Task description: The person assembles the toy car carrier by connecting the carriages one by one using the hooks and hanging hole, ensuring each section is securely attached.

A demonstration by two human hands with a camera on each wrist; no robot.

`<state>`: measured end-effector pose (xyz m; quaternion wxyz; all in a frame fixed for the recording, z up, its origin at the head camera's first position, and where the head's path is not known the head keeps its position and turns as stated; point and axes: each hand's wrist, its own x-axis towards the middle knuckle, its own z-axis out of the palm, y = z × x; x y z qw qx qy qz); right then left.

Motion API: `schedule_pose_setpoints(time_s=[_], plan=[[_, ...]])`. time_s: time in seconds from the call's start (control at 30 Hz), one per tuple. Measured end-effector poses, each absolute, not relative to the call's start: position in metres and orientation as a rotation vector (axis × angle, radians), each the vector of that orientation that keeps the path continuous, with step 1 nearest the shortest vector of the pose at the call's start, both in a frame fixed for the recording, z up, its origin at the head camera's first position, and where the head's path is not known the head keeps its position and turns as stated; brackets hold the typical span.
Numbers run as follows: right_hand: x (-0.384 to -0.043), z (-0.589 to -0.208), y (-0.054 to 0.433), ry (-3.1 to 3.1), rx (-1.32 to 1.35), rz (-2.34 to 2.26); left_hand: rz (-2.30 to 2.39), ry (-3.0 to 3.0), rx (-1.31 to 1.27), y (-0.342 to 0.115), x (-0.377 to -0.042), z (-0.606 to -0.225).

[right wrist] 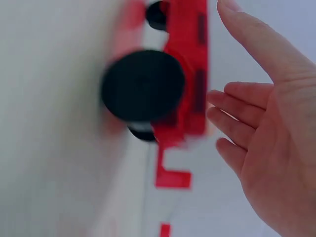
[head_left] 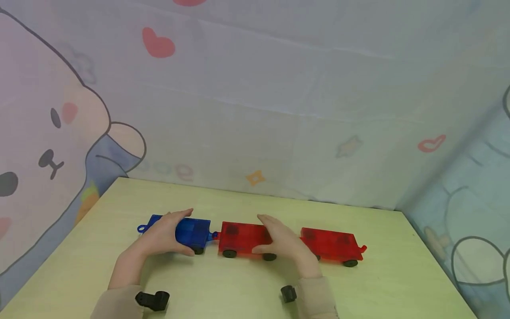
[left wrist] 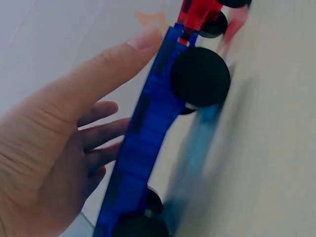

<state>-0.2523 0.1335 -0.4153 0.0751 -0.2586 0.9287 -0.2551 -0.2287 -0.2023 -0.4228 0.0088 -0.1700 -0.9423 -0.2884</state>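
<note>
A blue toy train car (head_left: pixel 194 232) with black wheels stands on the table, its front end linked to a red toy train car (head_left: pixel 242 237). My left hand (head_left: pixel 161 237) is spread over the blue car, thumb on the near side and fingers on the far side. Likewise, my right hand (head_left: pixel 284 239) spans the right end of the middle red car. In the right wrist view, that hand's relaxed fingers (right wrist: pixel 237 118) stand beside the car's top edge. A second red car (head_left: pixel 332 244) sits farther right. A hook (right wrist: pixel 173 178) extends from the middle car, apart from another red piece.
The pale yellow table (head_left: pixel 223 292) ends against a printed cloth backdrop (head_left: pixel 279 88) with a cartoon animal and hearts. A black wrist mount (head_left: pixel 153 301) sits on the left sleeve, and another black mount (head_left: pixel 288 293) on the right one.
</note>
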Motion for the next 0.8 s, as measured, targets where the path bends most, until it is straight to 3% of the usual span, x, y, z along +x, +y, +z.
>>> schedule_pose_setpoints(time_s=[0.23, 0.47, 0.8], plan=[[-0.247, -0.401, 0.162, 2.844, -0.613, -0.829, -0.811, -2.918, -0.635, -0.183, -0.225, -0.408], [-0.248, -0.402, 0.201, 2.920, -0.620, -0.804, -0.738, -2.795, -0.675, -0.158, -0.229, -0.412], [-0.248, -0.410, 0.260, 2.974, -0.452, -0.777, -0.712, -2.734, -0.603, -0.123, -0.235, -0.419]])
